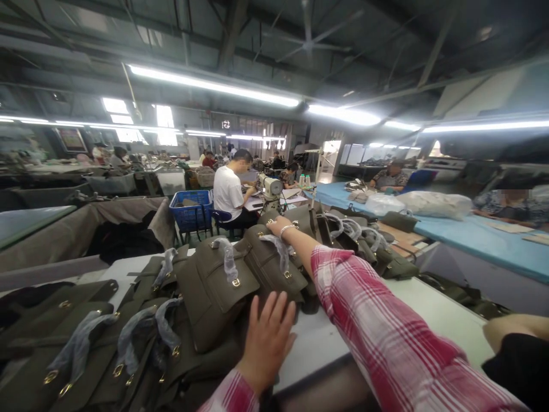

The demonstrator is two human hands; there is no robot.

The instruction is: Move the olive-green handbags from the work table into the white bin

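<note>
While your right hand (277, 225) reaches out to the far end of the bag row (257, 260), fingers curled over a bag top though whether it grips I cannot tell, your left hand (268, 337) lies flat and spread against the nearest upright bag (214, 292). That row stands on the white table (433, 312), running away from you. Left of the row, more bags (86, 349) lie flat in a heap, handles wrapped; by my reading those are yet to be stood up. Right of the row the tabletop is bare up to its edge, your easiest room. Beyond the row sits a sewing machine (269, 187).
</note>
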